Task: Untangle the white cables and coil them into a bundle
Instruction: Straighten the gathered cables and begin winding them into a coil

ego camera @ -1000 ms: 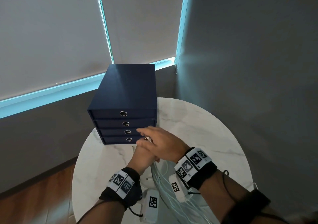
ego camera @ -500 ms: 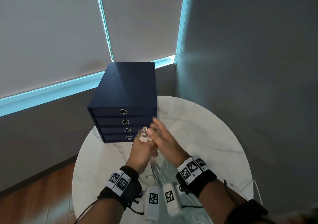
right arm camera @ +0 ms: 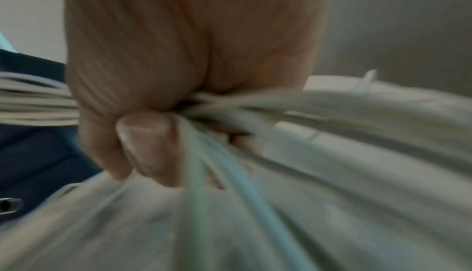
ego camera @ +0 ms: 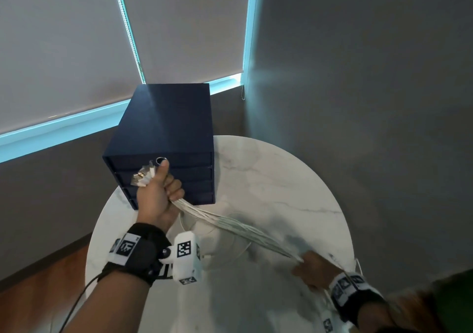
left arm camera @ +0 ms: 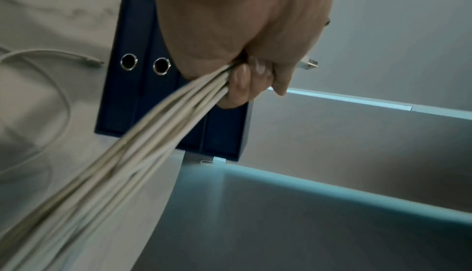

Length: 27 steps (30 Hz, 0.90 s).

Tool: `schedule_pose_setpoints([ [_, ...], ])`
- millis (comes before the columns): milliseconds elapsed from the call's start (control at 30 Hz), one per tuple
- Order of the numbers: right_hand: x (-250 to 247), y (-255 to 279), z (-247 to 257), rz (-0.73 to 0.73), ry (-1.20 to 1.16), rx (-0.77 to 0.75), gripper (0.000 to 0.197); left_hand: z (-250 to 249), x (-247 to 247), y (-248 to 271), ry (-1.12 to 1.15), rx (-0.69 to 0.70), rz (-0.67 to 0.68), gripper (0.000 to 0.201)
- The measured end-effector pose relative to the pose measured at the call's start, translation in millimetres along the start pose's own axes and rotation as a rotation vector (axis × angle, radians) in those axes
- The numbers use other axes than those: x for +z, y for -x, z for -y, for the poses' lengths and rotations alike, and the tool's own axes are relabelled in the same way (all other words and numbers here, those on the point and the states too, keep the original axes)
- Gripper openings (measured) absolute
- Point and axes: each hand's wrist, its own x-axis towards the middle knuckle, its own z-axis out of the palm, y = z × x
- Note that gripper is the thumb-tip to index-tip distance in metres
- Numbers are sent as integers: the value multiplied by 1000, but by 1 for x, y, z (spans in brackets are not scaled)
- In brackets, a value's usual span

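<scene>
Several white cables (ego camera: 235, 226) run taut as one strand between my two hands above the round marble table (ego camera: 281, 179). My left hand (ego camera: 160, 191) grips them in a fist in front of the blue drawer box, and their metal plugs (ego camera: 142, 176) stick out past the thumb. The left wrist view has the cables (left arm camera: 143, 134) leaving that fist (left arm camera: 245, 69) toward the lower left. My right hand (ego camera: 311, 268) grips the same strand near the table's front right edge. The right wrist view is blurred: fingers (right arm camera: 145, 140) curl round the cables (right arm camera: 255, 134).
A dark blue drawer box (ego camera: 166, 140) with several ring-pull drawers stands at the table's back left. A loose white cable (ego camera: 215, 245) loops on the marble between the hands, seen also as a cable (left arm camera: 51, 57) beside the box. Grey walls and window blinds stand close behind.
The hands, together in front of the box before, have drawn apart. The right hand has slid along the cables to the front right, pulling them straight. The left hand has risen with the plug ends.
</scene>
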Motion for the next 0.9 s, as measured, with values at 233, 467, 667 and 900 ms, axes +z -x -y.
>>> schedule_pose_setpoints([
  [233,-51,34,-102,-269,-2,200,18,-1,-3,1,-1,14,5,37],
  [467,-94,68,-105,-579,121,307,10,28,-10,14,-146,-123,88,39],
  [667,-63,58,-129,-318,377,320,17,48,-29,29,-374,-281,6,38],
  [900,-58,39,-107,-114,644,272,18,63,-60,37,-441,-256,-104,30],
])
